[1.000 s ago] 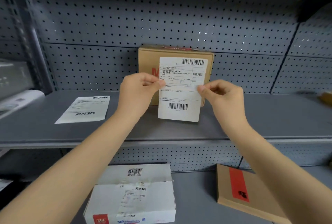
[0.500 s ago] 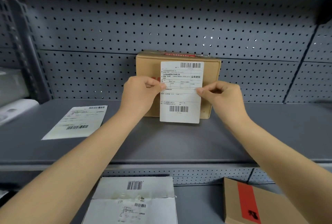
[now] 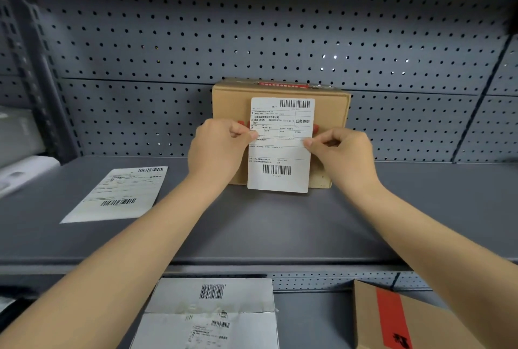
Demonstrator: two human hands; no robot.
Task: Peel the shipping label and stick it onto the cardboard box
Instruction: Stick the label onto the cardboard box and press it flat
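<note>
A brown cardboard box [image 3: 333, 113] stands upright at the back of the grey shelf [image 3: 252, 231], against the pegboard wall. A white shipping label [image 3: 280, 147] with two barcodes hangs upright right in front of the box's face; whether it touches the box I cannot tell. My left hand [image 3: 218, 152] pinches the label's left edge at mid-height. My right hand [image 3: 342, 155] pinches its right edge at the same height. The label's lower edge reaches just past the box's bottom.
A second white label sheet [image 3: 117, 194] lies flat on the shelf to the left. White objects [image 3: 19, 152] sit at the far left. On the lower shelf are a white parcel [image 3: 210, 315] and a brown box with red tape [image 3: 398, 320].
Both hands have carried the label away from me, closer to the box's face. The view has shifted closer and downward, so the box looks bigger.
</note>
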